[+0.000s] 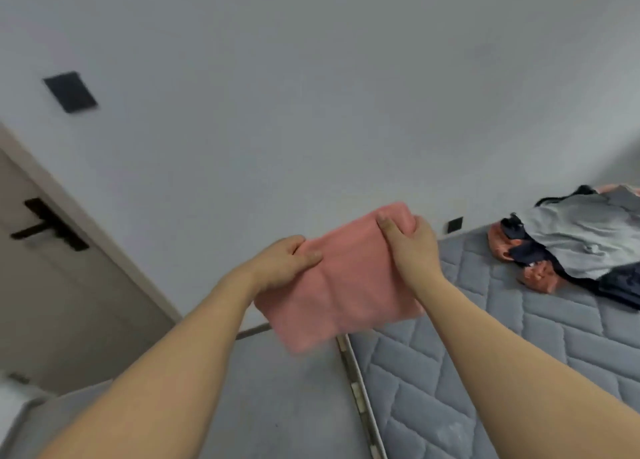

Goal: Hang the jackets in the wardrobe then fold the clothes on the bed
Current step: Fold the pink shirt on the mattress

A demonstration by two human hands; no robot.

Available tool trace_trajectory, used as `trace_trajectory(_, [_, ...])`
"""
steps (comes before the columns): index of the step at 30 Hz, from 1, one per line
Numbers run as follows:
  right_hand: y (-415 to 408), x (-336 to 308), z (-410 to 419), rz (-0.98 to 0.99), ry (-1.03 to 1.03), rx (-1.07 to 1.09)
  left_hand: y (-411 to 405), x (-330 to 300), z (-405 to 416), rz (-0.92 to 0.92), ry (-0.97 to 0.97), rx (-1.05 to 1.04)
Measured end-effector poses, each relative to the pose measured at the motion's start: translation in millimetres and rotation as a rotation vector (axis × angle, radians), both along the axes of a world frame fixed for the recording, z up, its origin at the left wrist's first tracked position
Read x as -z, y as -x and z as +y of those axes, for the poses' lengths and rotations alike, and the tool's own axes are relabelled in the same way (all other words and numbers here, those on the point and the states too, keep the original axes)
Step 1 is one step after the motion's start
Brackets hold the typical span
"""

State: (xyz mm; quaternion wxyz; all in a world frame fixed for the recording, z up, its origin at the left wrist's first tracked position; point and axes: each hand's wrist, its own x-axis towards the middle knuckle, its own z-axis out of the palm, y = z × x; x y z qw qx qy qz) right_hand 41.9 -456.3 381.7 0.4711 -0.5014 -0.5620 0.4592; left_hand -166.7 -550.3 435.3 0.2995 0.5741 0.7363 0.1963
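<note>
I hold a folded pink garment [346, 282] in the air in front of me, above the edge of the bed. My left hand [284, 261] grips its left edge, thumb on top. My right hand [410, 240] grips its upper right corner, fingers curled over the fold. On the grey quilted mattress [485, 354] at the right lies a heap of clothes [581, 240]: a light grey piece on top, dark navy and pink pieces under it.
A plain grey wall fills the background, with a dark panel [71, 91] high on the left and a small black socket [454, 225] near the bed. A beige door with a black handle [45, 226] stands at the left. Grey floor lies below, beside the bed frame edge [360, 396].
</note>
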Motion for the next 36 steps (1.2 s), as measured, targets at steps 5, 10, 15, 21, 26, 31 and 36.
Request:
trace_trajectory(5, [124, -96, -78, 0.007, -0.045, -0.311, 89, -80, -139, 0.146, -0.167, -0.266])
trace_trajectory(10, [214, -163, -179, 0.237, -0.144, -0.531, 117, -144, -280, 0.485, -0.267, -0.549])
trace_trajectory(15, [282, -203, -309, 0.433, -0.139, -0.761, 109, -182, -427, 1.010, -0.191, -0.860])
trace_trajectory(21, [317, -223, -477, 0.501, -0.135, -1.013, 85, -212, -593, 1.112, -0.042, -1.125])
trace_trajectory(26, [319, -232, -594, 0.447, -0.119, -1.143, 57, -221, -706, 1.242, 0.035, -1.225])
trace_trajectory(31, [320, -238, -695, 0.354, -0.214, -1.227, 28, -218, -803, 1.336, 0.119, -1.295])
trace_trajectory(36, [315, -258, -815, 0.351, -0.166, -1.386, -3, -225, -908, 1.286, 0.153, -1.490])
